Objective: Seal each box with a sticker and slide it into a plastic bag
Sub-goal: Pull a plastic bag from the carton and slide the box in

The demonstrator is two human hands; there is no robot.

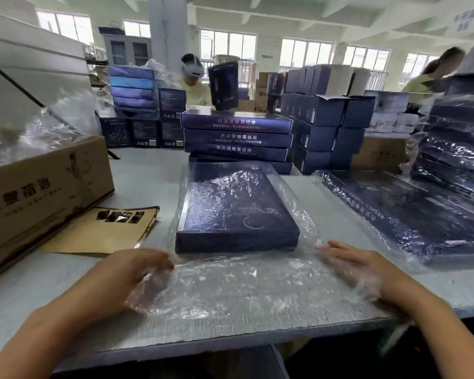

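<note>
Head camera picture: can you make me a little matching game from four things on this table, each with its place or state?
1 dark blue box
2 cardboard carton
3 brown printed sheet
4 right hand

a fingers straight, at the plastic bag's right edge
b topped with loose clear plastic
c flat beside the carton
d inside the plastic bag

Pairs: 1-d, 2-b, 3-c, 4-a

**Blue box in its bag, both hands at the open end**

The dark blue box (236, 212) lies flat inside a clear plastic bag (244, 285) on the grey table (148, 170). Nearer than the box, the left hand (132, 272) curls into the bag's loose mouth and the right hand (359, 266) lies flat on it. Behind the box is a stack of boxes (238, 138), left of it a cardboard carton (39, 192), and right of it bagged boxes (411, 214).
</note>
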